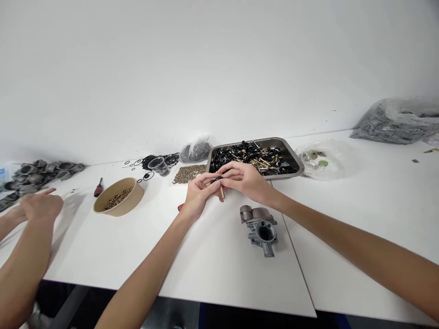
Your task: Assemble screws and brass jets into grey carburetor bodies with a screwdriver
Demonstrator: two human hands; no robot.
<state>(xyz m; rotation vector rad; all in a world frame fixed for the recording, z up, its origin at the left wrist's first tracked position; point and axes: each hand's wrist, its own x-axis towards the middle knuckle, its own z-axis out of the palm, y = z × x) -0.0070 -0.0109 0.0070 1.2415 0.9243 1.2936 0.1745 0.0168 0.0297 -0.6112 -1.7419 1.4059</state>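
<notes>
My left hand [198, 195] and my right hand [247, 181] meet over the table, fingertips pinched together on one small part. This black-capped brass pin [222, 193] has its black end between the fingers and its brass stem pointing down. Fingers cover most of the cap. Just behind my hands sits a dark metal tray [297, 170] heaped with similar black and brass parts. A grey metal carburetor [262, 228] rests on the table below my right hand. Something red [180, 207] peeks out beside my left wrist, mostly hidden.
Left of my arms are a tan bowl [132, 203] of brass pieces, a screwdriver [99, 188], a plastic cup [159, 166], black rings [149, 162] and small brass parts [188, 173]. Plastic bags [325, 160] lie right. A co-worker's hands [41, 208] are at far left near carburetor bodies [41, 171].
</notes>
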